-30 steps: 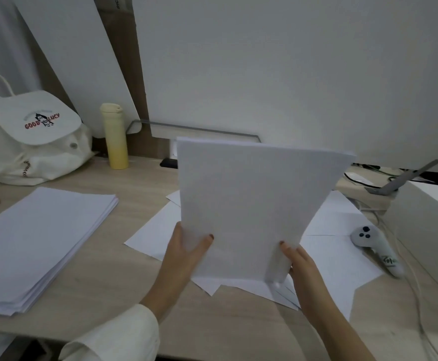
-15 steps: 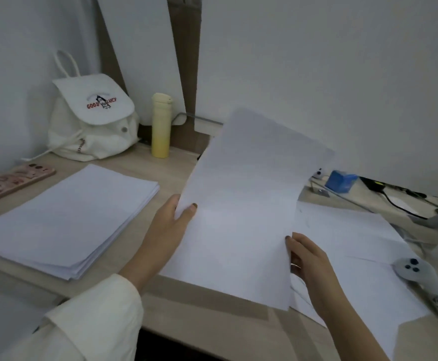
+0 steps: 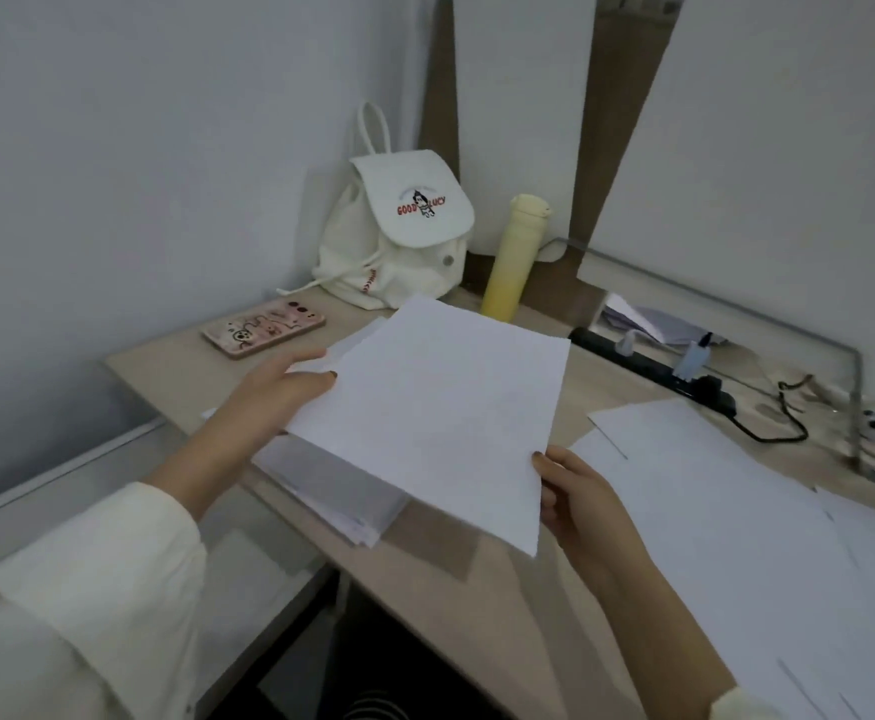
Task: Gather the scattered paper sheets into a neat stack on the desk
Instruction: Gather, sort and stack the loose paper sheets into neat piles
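Here's what we're looking at: both hands have hold of some white paper [image 3: 440, 407], kept fairly flat and a bit tilted, hovering right over the stack [image 3: 331, 491] on the left part of the desk [image 3: 477, 589], close to its near edge. We honestly can't tell if it's one sheet or a few.

The left hand [image 3: 274, 402] pinches the paper's left edge, thumb on top and the other fingers [image 3: 289, 361] stretched along and under it. The right hand [image 3: 575, 501] has the near right corner, thumb pressed on top; the rest of its fingers are tucked underneath where we can't see them. So both are closed on the paper, nothing loose.

The paper covers most of the stack, so only the stack's near side pokes out below it. Over on the right, more loose sheets [image 3: 710, 511] lie spread across the desk, overlapping each other, well apart from the stack.

Other stuff: a pink phone [image 3: 263, 327] lying flat at the far left, a white backpack [image 3: 404, 241] against the wall in the far corner, a yellow bottle [image 3: 510, 257] standing upright just right of it, and a black power strip [image 3: 648, 368] further right along the back
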A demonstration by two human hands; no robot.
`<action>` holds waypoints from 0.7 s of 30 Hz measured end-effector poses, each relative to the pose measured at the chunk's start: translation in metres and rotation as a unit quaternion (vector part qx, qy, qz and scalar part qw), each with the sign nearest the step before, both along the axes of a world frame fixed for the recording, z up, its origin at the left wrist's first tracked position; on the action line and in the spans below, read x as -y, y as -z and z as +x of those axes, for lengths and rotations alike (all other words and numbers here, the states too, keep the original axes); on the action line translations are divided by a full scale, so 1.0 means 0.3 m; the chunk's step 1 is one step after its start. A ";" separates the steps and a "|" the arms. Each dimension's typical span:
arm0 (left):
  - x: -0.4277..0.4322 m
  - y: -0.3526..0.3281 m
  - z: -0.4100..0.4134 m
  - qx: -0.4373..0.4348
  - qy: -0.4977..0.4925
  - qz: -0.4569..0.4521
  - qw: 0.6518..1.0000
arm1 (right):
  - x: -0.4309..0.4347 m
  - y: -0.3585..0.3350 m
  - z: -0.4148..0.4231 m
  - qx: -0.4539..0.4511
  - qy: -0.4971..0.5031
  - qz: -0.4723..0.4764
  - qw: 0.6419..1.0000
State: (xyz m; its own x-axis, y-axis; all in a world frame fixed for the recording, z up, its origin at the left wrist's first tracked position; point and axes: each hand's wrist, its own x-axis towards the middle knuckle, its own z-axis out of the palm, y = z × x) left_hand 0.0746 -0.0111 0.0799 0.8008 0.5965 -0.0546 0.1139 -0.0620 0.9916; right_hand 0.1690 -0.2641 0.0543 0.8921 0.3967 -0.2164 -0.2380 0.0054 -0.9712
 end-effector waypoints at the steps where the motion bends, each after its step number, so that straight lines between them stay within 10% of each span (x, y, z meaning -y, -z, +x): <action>1: -0.039 0.006 -0.016 0.009 -0.013 -0.024 1.000 | -0.048 0.005 0.008 -0.002 -0.004 0.006 1.000; 21: -0.268 0.306 -0.092 -0.105 -0.046 0.212 0.971 | -0.346 0.101 -0.011 -0.027 -0.030 -0.123 0.992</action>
